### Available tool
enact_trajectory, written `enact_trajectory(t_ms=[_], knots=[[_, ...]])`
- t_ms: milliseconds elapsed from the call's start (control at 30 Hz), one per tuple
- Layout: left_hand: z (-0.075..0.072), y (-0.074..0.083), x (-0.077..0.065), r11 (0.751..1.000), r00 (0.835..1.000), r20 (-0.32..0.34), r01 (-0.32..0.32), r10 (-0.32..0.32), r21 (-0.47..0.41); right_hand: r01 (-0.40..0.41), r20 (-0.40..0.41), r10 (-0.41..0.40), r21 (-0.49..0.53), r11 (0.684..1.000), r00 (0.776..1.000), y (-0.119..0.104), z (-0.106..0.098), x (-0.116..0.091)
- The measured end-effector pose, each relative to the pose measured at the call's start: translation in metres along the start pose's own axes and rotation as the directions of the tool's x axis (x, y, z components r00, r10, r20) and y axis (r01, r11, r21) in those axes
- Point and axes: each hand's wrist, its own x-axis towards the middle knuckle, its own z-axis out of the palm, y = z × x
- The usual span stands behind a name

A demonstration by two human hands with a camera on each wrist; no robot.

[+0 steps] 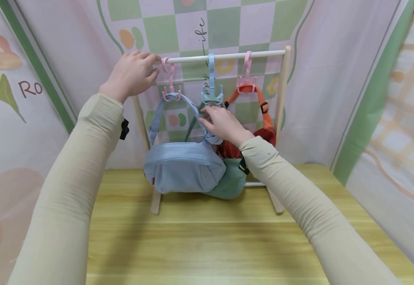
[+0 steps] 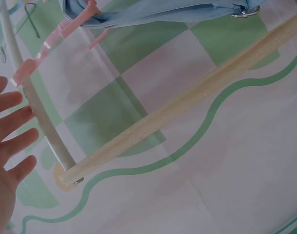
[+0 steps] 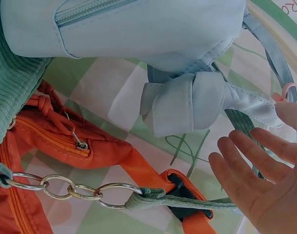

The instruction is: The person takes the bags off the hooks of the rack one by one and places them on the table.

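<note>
My left hand [image 1: 134,74] is at the left end of the white rail [image 1: 192,59], its fingers loosely extended beside a pink hook [image 1: 171,77]. From that hook hangs a light blue bag [image 1: 182,162] by its strap. My right hand [image 1: 225,123] is in front of the middle hanger, with its fingers spread in the right wrist view. Its thumb is right at the blue strap [image 3: 253,105], near a knotted part of it. Behind the blue bag, a green corduroy bag [image 1: 232,180] with a metal chain [image 3: 70,187] hangs from a light blue hook [image 1: 211,79].
An orange-red bag [image 1: 266,134] with a black buckle hangs from another pink hook [image 1: 247,71] at the right. Wooden posts [image 1: 283,87] hold the rail, and the rack's feet stand on a wood-grain table [image 1: 192,245]. Printed curtains [image 1: 381,130] surround the table.
</note>
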Motion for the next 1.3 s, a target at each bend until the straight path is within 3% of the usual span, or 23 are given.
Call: enact_trajectory(t_ms=[433, 833, 1300], knots=[[-0.003, 0.003, 0.005, 0.999, 0.999, -0.03, -0.044, 0.044, 0.0, -0.03, 0.007, 0.03, 0.045, 0.999, 1.0, -0.001, 0.004, 0.003], [-0.007, 0.013, 0.008, 0.999, 0.999, 0.029, -0.036, 0.036, -0.007, -0.052, 0.035, 0.049, 0.087, 0.995, 0.998, 0.002, 0.012, 0.004], [-0.004, 0.016, 0.009, 0.999, 0.999, 0.016, -0.04, 0.04, -0.007, -0.122, 0.091, 0.106, 0.203, 0.971, 0.99, -0.002, 0.019, 0.006]])
